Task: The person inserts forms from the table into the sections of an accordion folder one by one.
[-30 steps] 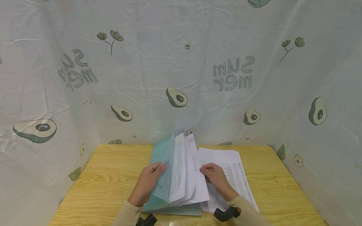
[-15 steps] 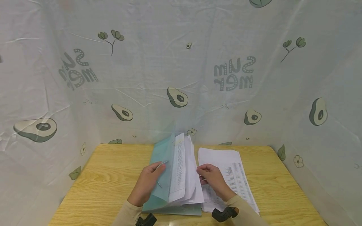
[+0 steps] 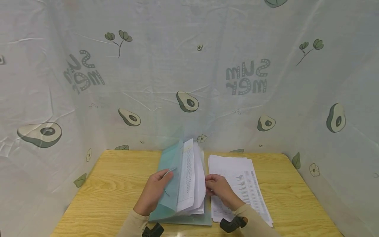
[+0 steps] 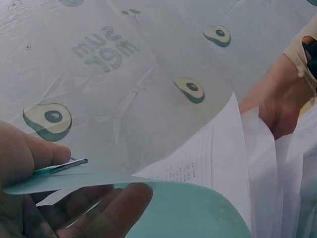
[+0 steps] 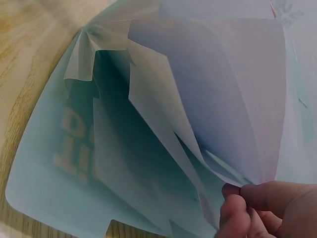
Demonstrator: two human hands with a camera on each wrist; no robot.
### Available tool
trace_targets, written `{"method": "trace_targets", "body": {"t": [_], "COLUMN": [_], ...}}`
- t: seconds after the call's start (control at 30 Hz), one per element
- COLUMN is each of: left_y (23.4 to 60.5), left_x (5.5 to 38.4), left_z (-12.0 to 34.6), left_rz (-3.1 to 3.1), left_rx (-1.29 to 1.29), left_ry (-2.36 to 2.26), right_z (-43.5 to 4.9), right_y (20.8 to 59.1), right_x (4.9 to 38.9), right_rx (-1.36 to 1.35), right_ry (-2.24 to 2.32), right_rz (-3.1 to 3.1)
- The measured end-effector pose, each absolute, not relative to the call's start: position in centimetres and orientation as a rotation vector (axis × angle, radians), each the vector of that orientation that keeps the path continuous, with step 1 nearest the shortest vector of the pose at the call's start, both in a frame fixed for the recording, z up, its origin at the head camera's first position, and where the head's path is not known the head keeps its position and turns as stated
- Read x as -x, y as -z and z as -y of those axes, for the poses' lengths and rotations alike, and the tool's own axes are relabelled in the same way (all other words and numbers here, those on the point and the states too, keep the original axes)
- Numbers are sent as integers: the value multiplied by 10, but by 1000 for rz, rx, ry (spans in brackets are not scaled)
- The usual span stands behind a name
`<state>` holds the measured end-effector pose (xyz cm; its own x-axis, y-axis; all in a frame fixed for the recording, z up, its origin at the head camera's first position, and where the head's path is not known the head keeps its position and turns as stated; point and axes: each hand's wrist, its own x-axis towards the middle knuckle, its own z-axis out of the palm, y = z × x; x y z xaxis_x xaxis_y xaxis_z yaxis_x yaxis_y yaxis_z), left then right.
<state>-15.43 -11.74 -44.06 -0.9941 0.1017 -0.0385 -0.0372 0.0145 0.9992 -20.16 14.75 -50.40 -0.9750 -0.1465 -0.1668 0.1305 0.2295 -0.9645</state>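
My left hand (image 3: 152, 191) holds the raised cover of a translucent teal folder (image 3: 195, 220), thumb on one face and fingers on the other. A thin cord with a metal tip (image 4: 69, 166) lies by the thumb in the left wrist view. Inside the folder, several white printed sheets (image 3: 186, 181) stand partly lifted and fanned. My right hand (image 3: 222, 191) is at their right edge; in the right wrist view its thumb and forefinger pinch the edge of the loose sheets (image 5: 237, 84). Beneath the right forearm lies a stack of printed papers (image 3: 245, 184), beside the folder.
A wooden table (image 3: 115, 177) carries everything, with bare wood to the left of the folder and to the right of the paper stack. Behind and around it hangs a pale curtain (image 3: 160, 72) printed with avocados. Black cameras are strapped to both wrists.
My right hand has moved slightly left, and the sheets' right edge has gone left with it, leaving more of the folder's back showing. The left hand keeps holding the cover.
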Motion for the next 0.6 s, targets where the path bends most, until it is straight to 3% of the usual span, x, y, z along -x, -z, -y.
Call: {"method": "trace_targets", "body": {"t": [0.6], "left_y": [438], "left_x": [152], "left_z": [118], "left_rz": [-2190], "left_rx": [-44], "left_ry": [-2124], "right_z": [-144], "right_y": [507], "right_x": [203], "right_rx": [72], "right_ry": [1766], "right_rz": [-2442]}}
